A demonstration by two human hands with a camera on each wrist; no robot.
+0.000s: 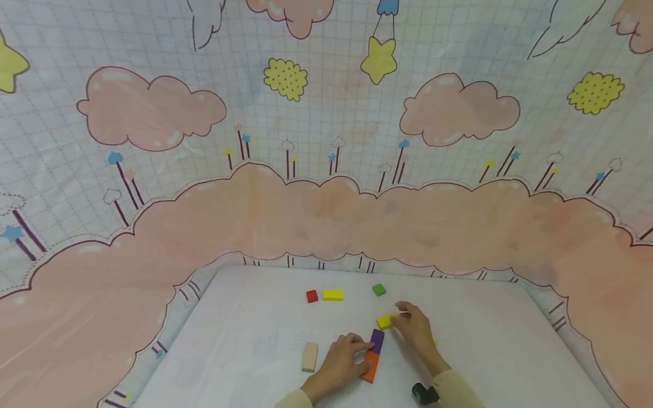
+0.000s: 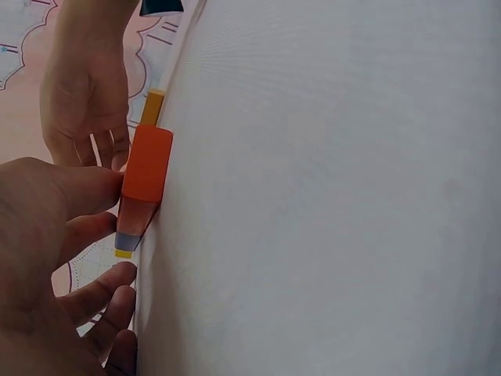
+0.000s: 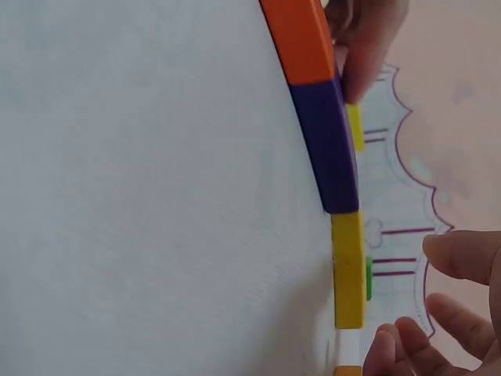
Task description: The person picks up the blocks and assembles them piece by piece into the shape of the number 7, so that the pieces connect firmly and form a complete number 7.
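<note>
An orange block (image 1: 370, 368) and a purple block (image 1: 377, 341) lie end to end on the white table. My left hand (image 1: 340, 360) touches their left side, with the thumb at the orange one and the index finger at the purple one. Beyond the purple block's far end lies a yellow block (image 1: 385, 321), which follows the row in the right wrist view. Beside that yellow block is my right hand (image 1: 415, 330). Its fingers (image 3: 462, 325) are spread and apart from the block in the right wrist view.
Farther back lie a red block (image 1: 312, 296), a second yellow block (image 1: 333, 295) and a green block (image 1: 379, 289). A beige block (image 1: 309, 357) lies left of my left hand. Dark green rounded pieces (image 1: 424, 394) are by the right sleeve. An orange-yellow block (image 2: 153, 108) shows near the right hand.
</note>
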